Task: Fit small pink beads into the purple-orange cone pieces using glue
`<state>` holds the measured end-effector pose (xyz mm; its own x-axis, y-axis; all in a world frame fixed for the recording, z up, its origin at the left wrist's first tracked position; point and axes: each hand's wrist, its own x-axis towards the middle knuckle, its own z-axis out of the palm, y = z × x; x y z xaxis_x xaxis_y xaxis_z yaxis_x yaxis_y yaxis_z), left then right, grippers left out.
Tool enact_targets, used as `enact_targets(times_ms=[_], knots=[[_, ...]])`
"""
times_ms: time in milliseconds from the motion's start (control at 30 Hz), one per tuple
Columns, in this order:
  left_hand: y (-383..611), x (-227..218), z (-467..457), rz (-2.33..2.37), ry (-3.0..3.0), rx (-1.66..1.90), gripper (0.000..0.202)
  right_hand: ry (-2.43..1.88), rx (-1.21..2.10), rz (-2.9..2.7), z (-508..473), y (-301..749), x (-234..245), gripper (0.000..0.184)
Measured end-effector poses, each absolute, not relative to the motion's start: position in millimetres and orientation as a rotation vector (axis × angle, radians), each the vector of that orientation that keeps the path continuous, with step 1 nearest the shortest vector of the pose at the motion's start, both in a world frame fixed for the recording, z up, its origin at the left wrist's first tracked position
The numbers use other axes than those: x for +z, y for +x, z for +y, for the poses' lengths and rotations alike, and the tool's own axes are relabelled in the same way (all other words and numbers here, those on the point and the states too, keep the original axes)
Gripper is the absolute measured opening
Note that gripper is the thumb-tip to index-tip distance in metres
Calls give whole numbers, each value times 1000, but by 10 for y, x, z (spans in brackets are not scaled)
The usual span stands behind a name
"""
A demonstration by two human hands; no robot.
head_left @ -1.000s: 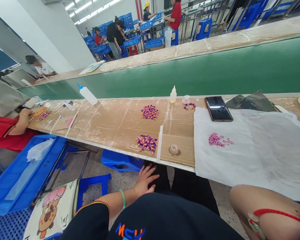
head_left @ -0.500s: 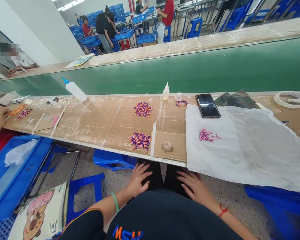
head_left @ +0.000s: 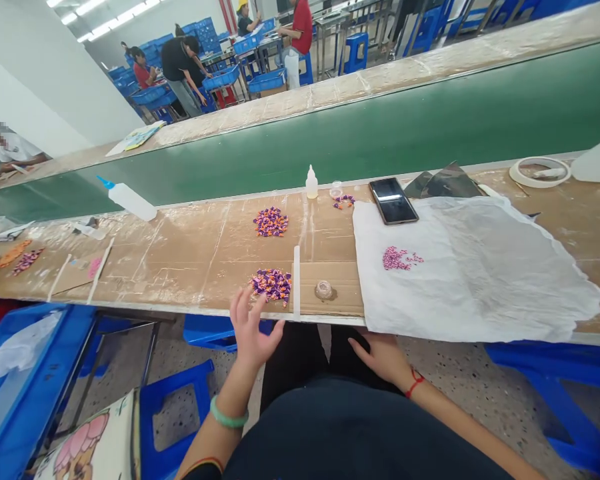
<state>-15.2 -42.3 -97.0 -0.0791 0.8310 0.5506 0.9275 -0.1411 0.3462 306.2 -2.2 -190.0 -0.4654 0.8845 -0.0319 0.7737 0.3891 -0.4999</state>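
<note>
Head view: left hand (head_left: 251, 331) near purple-orange pieces (head_left: 271, 285).

Rough brown cardboard (head_left: 180, 267) at eleven o'clock; matt, creased white cloth (head_left: 460, 267) at two; glossy glass-fronted smartphone (head_left: 393, 201) at one.

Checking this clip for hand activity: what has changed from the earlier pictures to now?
The left hand has risen from the lap to the bench edge, fingers spread, just by the nearer purple-and-orange pile; it holds nothing. The right hand stays low on the thigh. The phone and white cloth haven't moved.
</note>
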Motion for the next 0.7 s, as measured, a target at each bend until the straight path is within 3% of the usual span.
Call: enact_targets(times_ms=[100, 267, 533, 700], knots=[[-183, -721, 75, -1984, -2223, -708, 81, -1465, 694, -2385, -34, 3043, -1863, 41], [-153, -672, 469, -1955, -2393, -463, 84, -1497, 707, -2308, -36, 3048, -1816, 37], [-203, -720, 571, -1927, -2486, -634, 56, -1525, 730, -2258, -38, 3099, -1868, 37], [-309, -617, 530, -1865, -2533, -979, 63, -1527, 742, -2257, -29, 3100, -1877, 37]])
